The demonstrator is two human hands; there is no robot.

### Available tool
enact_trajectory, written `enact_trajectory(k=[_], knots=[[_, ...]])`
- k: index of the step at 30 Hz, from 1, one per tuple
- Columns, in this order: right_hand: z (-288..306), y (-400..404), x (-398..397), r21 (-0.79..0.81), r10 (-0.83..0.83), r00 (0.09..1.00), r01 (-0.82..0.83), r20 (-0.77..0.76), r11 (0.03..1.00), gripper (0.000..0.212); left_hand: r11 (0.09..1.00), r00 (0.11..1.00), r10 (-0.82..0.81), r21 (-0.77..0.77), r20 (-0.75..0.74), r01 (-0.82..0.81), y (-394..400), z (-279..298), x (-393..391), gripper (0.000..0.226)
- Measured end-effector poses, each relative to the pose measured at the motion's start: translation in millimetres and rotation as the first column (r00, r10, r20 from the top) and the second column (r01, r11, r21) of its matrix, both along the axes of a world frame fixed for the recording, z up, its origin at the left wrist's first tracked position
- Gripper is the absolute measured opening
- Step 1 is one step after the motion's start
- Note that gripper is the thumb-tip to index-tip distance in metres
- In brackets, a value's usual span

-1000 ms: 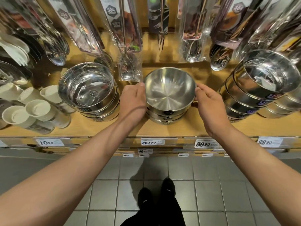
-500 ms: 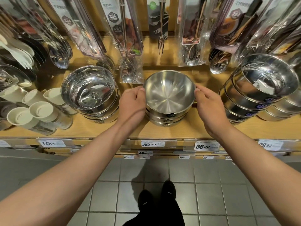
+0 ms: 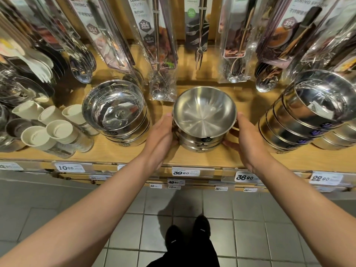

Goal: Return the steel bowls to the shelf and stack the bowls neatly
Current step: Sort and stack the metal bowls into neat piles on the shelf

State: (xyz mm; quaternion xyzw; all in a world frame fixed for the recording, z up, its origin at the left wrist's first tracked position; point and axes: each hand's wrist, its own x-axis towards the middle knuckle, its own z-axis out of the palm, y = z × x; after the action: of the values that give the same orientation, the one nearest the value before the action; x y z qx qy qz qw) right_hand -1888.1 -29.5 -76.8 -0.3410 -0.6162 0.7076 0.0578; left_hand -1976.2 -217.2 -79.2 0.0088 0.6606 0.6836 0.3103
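While bowl stack (image 3: 202, 137) sits on shelf (image 3: 221, 157), L hand (image 3: 160, 134) & R hand (image 3: 247, 137) cup its sides, fingers relaxed.

Steel bowls (image 3: 204, 120) stacked upright, mid wooden shelf (image 3: 221, 157), btwn hands.

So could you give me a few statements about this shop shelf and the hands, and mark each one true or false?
1. The middle stack of steel bowls stands on the wooden shelf between both hands. True.
2. The left hand and the right hand lie against opposite sides of that stack. True.
3. The top bowl of the middle stack is filled with spoons. False: it is empty.
4. The price tag just below the middle stack reads 10.00. False: it reads 39.90.
5. Packaged cutlery hangs above the bowls. True.
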Motion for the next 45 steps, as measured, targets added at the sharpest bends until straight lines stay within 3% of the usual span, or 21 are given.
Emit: enact_trajectory(k=[7, 13, 20, 27, 32, 36, 38, 41, 45], knots=[[0.6, -15.6, -15.0, -0.013, 0.012, 1.000, -0.012, 0.009, 1.000, 0.033, 0.990, 0.994, 0.106, -0.089, -0.041, -0.109, -10.4, 10.8, -8.9, 0.036], [-0.1, -12.0, -14.3, -0.025, -0.025, 0.999, 0.026, 0.048, 0.999, 0.032, 0.998, 0.999, 0.048, 0.031, -0.011, -0.048, -10.3, 5.6, -6.8, 0.035], [0.7, -4.3, -13.3, 0.002, -0.047, 0.998, 0.047, 0.046, 0.999, 0.033, 0.999, 1.000, 0.015, -0.046, -0.028, -0.016, -3.8, 4.9, -11.2, 0.034], [6.8, -12.6, 1.5, -0.047, -0.040, 0.998, 0.042, 0.040, 0.998, 0.032, 1.000, 1.000, -0.006, 0.016, -0.022, 0.006, -12.0, 9.3, 3.5, 0.040], [10.9, -7.3, 51.4, -0.072, -0.198, 0.971, 0.209, 0.134, 0.975, 0.039, 0.989, 0.994, 0.099, -0.117, 0.051, -0.092, -34.4, 4.7, 42.8, 0.018], [21.5, 13.7, 116.9, -0.047, -0.277, 0.944, 0.290, 0.180, 0.956, 0.027, 0.967, 0.999, -0.009, -0.255, 0.047, 0.021, -46.8, -5.5, 75.3, 0.031], [26.6, 32.5, 139.4, -0.042, -0.320, 0.926, 0.335, 0.203, 0.941, 0.027, 0.959, 0.997, -0.075, -0.272, 0.013, 0.076, -36.0, 0.8, 88.2, 0.028], [34.5, 64.6, 155.1, 0.004, -0.348, 0.915, 0.355, 0.204, 0.935, 0.028, 0.973, 0.997, -0.047, -0.224, 0.059, 0.059, 2.6, 17.1, 96.7, 0.020], [38.7, 98.6, 155.0, 0.014, -0.335, 0.930, 0.337, 0.154, 0.941, 0.040, 0.976, 0.996, -0.063, -0.203, 0.070, 0.076, 61.4, 34.4, 104.8, 0.011]])
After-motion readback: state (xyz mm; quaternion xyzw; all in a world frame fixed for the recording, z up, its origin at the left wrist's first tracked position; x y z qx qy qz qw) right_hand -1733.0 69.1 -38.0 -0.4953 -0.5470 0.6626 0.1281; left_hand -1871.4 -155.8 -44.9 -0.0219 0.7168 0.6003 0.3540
